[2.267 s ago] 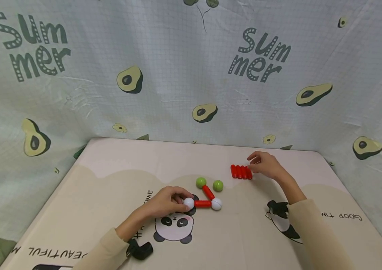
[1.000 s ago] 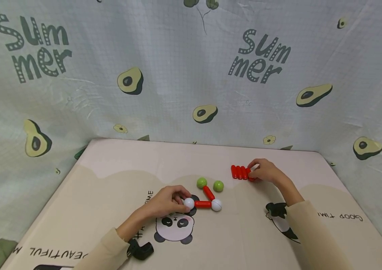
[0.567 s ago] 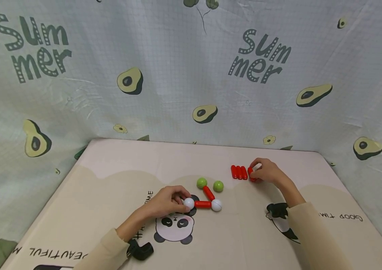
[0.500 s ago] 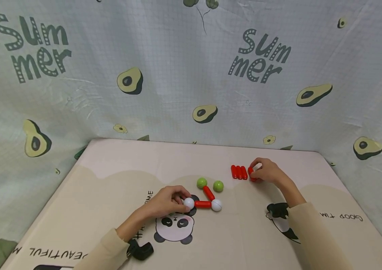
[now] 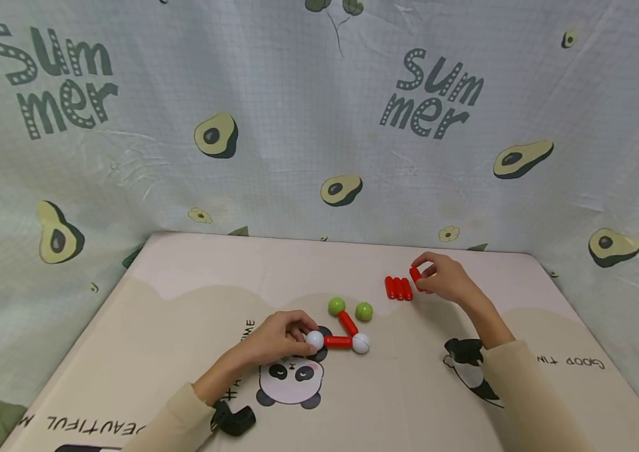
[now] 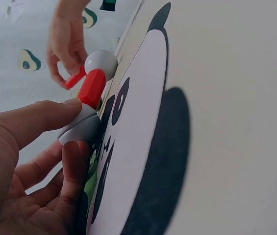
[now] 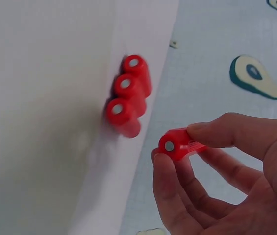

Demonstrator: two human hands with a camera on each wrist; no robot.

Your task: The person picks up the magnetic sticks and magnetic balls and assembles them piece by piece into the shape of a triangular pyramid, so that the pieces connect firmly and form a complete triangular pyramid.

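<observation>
My left hand (image 5: 281,339) pinches a white ball (image 5: 314,340) between thumb and fingers. A red magnetic rod (image 5: 338,342) joins that ball to a second white ball (image 5: 361,343). From there another red rod (image 5: 348,323) slants back to a green ball (image 5: 336,306). Further back, my right hand (image 5: 445,276) holds a red magnetic rod (image 7: 177,144) between thumb and fingers, lifted off the table. In the right wrist view a silvery disc shows in the rod's end. Beside this hand lie three red rods (image 5: 398,288) side by side.
A loose green ball (image 5: 364,311) sits right of the joined one. A black curved object (image 5: 235,419) lies near the left wrist. The table (image 5: 398,402) carries printed pandas and lettering; a printed curtain (image 5: 274,75) hangs behind its far edge.
The right hand has taken the rightmost red rod from the row, slid it apart and raised it. Three rods stay in the row. The left hand keeps its hold on the white ball.
</observation>
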